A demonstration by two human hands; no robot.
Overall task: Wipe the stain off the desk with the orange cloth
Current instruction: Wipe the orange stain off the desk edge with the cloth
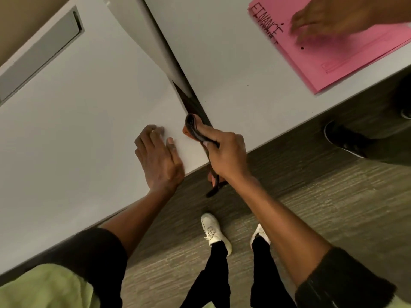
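Observation:
My right hand [224, 152] is shut on the orange cloth [193, 128], which looks dark and bunched, with one end hanging below the desk edge. The cloth's upper end rests at the near corner of the white desk [77, 130], right by the gap to the neighbouring desk. My left hand [159, 158] lies flat on the desk with fingers spread, just left of the cloth. No stain is clearly visible on the white surface.
A second white desk [222, 63] adjoins on the right, holding pink papers [347, 56] marked "FINANCE" with another person's hand [329, 21] on them. That person's dark shoe [342, 138] stands on the wood-look floor. A grey recessed panel [42, 54] sits at far left.

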